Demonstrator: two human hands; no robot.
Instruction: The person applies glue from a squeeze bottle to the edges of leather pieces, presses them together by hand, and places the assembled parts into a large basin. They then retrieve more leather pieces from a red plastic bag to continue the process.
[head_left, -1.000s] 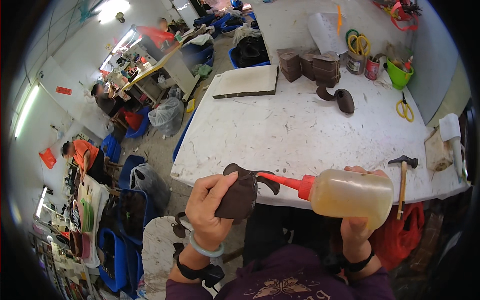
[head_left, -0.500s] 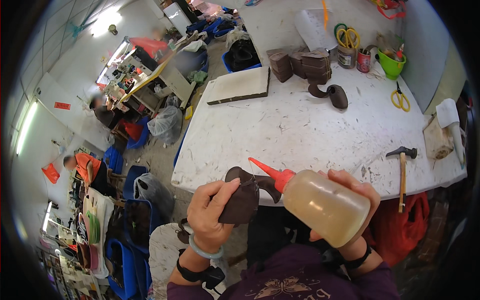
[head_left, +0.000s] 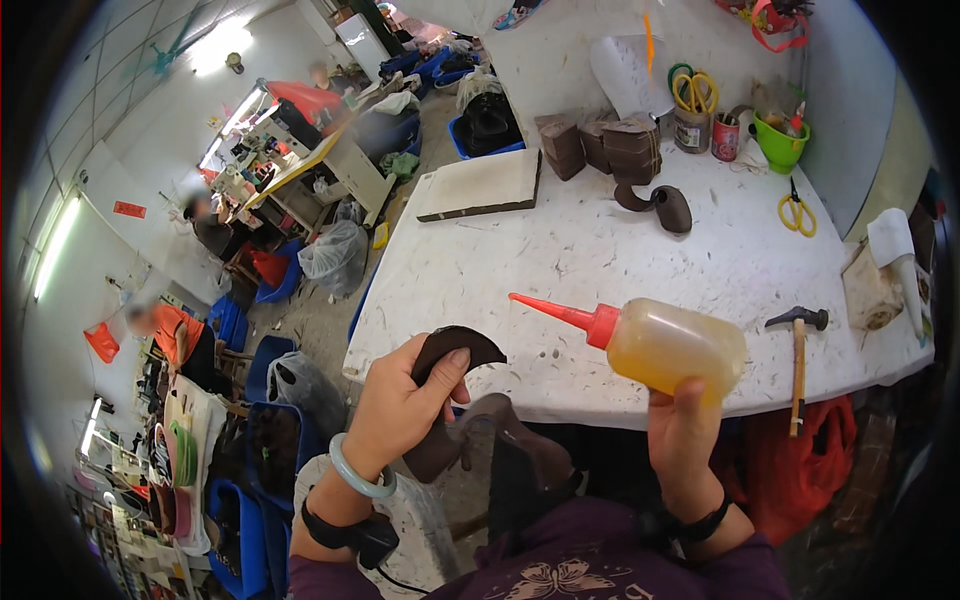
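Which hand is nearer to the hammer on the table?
Right. The right hand, holding the squeeze bottle, is to the left of the hammer; the left hand, gripping a dark brown piece, is much farther left.

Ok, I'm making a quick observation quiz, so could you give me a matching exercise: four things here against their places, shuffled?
1. Squeeze bottle
2. Hammer
3. Pale slab
4. Curved brown piece

A. Left of the brown stacks
B. In the left hand
C. In the right hand
D. Near the table's right end

Pairs: 1-C, 2-D, 3-A, 4-B
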